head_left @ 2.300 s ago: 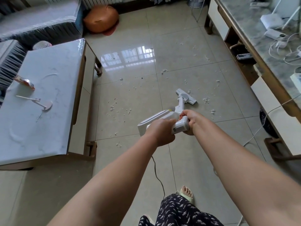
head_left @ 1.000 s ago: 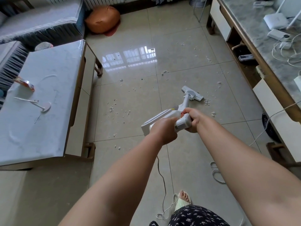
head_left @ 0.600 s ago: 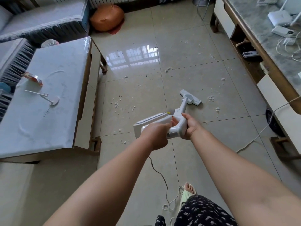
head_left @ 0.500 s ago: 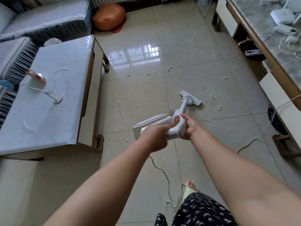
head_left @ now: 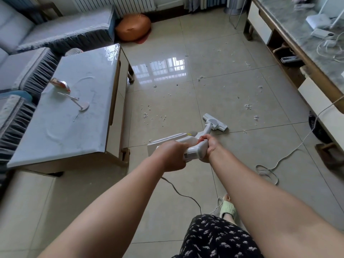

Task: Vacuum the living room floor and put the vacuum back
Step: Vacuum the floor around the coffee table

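Nearest you, your left hand (head_left: 172,157) is wrapped around the rear of the white corded vacuum (head_left: 188,144), and your right hand (head_left: 209,148) is clamped on the grip just beside it, slightly further forward. From both hands the vacuum's long axis runs away and to the right, down to the floor head (head_left: 216,123) flat on the tiled floor (head_left: 242,149). Paper scraps (head_left: 154,116) lie ahead-left of the head, well apart; others (head_left: 248,106) lie ahead-right. Swing the head left or push forward-right; its cord (head_left: 188,196) trails behind you.
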{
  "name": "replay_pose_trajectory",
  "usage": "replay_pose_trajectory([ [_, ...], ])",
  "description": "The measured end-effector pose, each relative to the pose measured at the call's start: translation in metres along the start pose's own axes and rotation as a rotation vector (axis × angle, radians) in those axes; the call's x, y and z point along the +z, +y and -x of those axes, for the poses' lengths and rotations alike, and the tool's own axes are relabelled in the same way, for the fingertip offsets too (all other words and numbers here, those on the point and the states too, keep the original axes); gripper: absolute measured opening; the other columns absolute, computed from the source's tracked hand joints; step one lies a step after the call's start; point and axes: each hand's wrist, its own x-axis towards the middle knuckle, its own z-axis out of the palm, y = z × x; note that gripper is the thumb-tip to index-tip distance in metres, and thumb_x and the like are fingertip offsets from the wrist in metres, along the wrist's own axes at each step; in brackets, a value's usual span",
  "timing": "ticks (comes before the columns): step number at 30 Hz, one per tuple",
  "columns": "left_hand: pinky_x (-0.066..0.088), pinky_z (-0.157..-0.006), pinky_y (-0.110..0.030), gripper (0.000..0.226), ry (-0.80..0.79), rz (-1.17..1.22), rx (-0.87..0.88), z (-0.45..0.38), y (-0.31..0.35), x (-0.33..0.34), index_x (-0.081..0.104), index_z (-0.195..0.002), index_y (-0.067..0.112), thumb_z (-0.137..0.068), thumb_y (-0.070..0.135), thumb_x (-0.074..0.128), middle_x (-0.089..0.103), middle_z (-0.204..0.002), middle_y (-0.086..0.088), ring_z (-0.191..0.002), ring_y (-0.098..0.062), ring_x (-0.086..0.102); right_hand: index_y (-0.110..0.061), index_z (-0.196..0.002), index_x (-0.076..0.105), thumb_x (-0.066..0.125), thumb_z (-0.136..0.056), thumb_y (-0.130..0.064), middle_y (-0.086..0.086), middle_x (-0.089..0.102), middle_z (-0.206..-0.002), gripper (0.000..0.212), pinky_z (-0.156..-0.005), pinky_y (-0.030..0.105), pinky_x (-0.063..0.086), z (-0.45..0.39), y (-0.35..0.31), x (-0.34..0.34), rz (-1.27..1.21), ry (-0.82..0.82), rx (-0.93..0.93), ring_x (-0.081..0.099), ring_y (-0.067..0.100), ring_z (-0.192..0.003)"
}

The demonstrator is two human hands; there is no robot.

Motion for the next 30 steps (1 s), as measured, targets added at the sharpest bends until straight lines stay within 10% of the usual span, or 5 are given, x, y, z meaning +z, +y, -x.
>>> replay_pose_trajectory([
  [30,0.039,-0.063,-0.026,0.029,-0.035,-0.041,0.155,0.032,0.071,0.013,0.058,-0.107,0.030,-0.080,0.019,0.058,0.067,-0.094,0.001,-0.083,-0.023,0.061,-0.021,-0.058,0.039,0.053,-0.057,-0.010,-0.009,0.046,-0.040,0.018,-0.042,0.011,0.041,0.028,0.011,-0.085,-0.089,-0.054,-0.090,0.044,0.005,-0.031],
])
